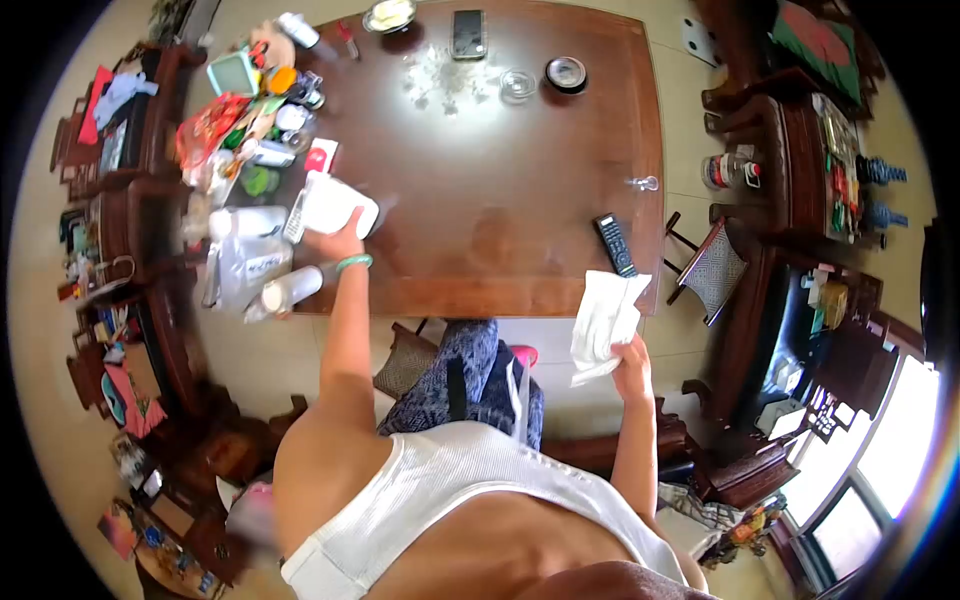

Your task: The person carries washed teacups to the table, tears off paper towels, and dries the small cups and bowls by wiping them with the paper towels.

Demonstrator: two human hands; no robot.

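My left hand [338, 238], with a green bangle at its wrist, is closed on a white box-like item [335, 207] at the table's left side. Beside that item lies a pale keypad-like object [298, 215]. Over the table's front right edge, my right hand [630, 368] grips a crumpled white cloth or tissue [604, 325]. The upper end of the cloth is close to a black remote control [615, 245] on the table.
Bottles, bags and packages crowd the wooden table's [480, 190] left side. A phone [469, 34], a glass ashtray [517, 85], a round dark container [566, 74] and a bowl [389, 15] stand towards the far side. A stool [712, 268] is at the right.
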